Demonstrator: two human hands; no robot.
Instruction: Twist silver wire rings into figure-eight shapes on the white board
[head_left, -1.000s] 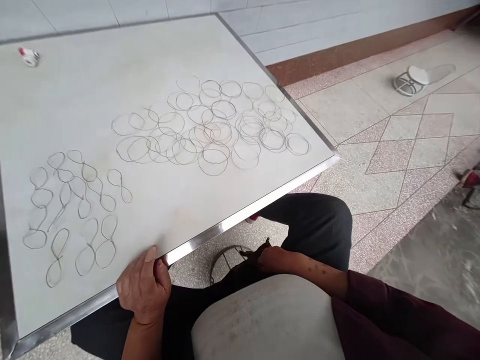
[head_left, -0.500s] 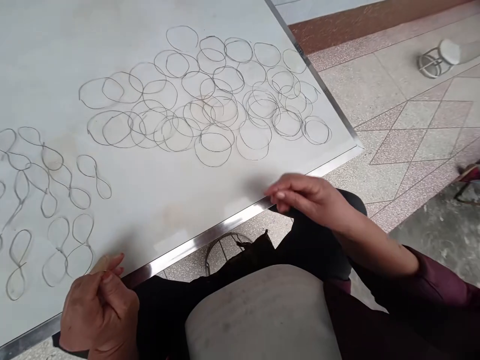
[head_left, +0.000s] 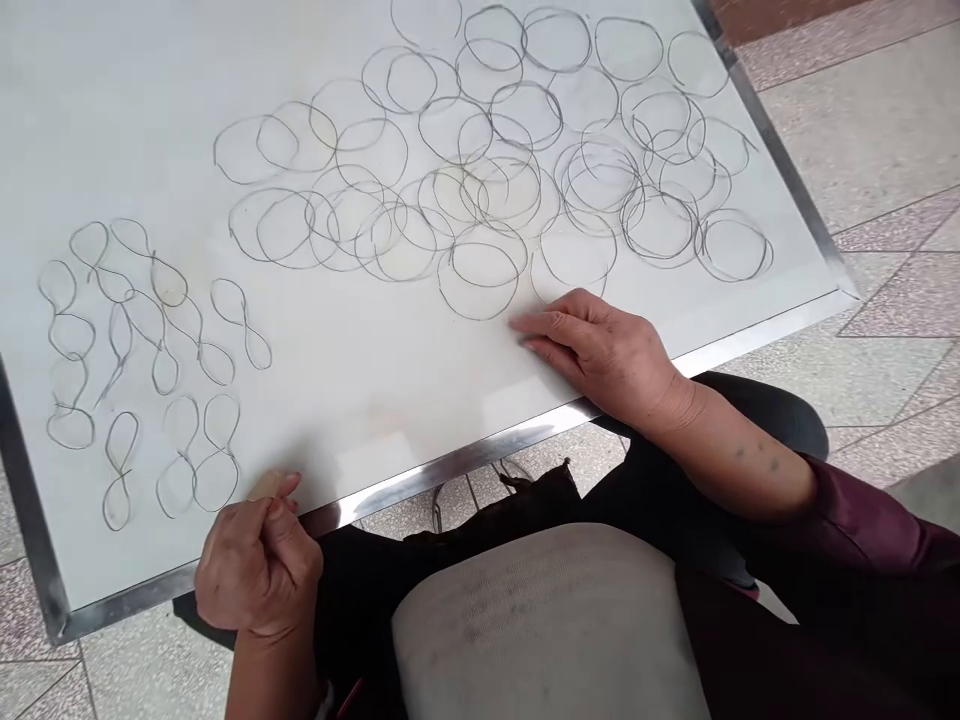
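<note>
My right hand [head_left: 600, 350] reaches over the table's front edge, fingers stretched forward and the thumb a little apart. Its fingertips are beside a thin wire ring [head_left: 541, 255], whose lower part the hand partly hides; I see nothing held in it. My left hand [head_left: 259, 560] rests at the front edge on the left, fingers curled and the thumb against them, with no wire visible in it. Close by lie thin wires twisted into figure-eights, one of them a pair of loops [head_left: 238, 462]. Many overlapping wire rings [head_left: 439, 285] spread across the middle and right.
The white table [head_left: 360, 390] has a shiny metal edge strip [head_left: 450, 466]. More figure-eight wires [head_left: 126, 470] lie on its left part. A light, rounded surface [head_left: 547, 620] is close to my body. Below is a tiled floor [head_left: 900, 380].
The view has shifted, showing more of the table's left side. My right hand has moved from the table edge forward to the wire rings, its fingers spreading. My left hand stays curled.
</note>
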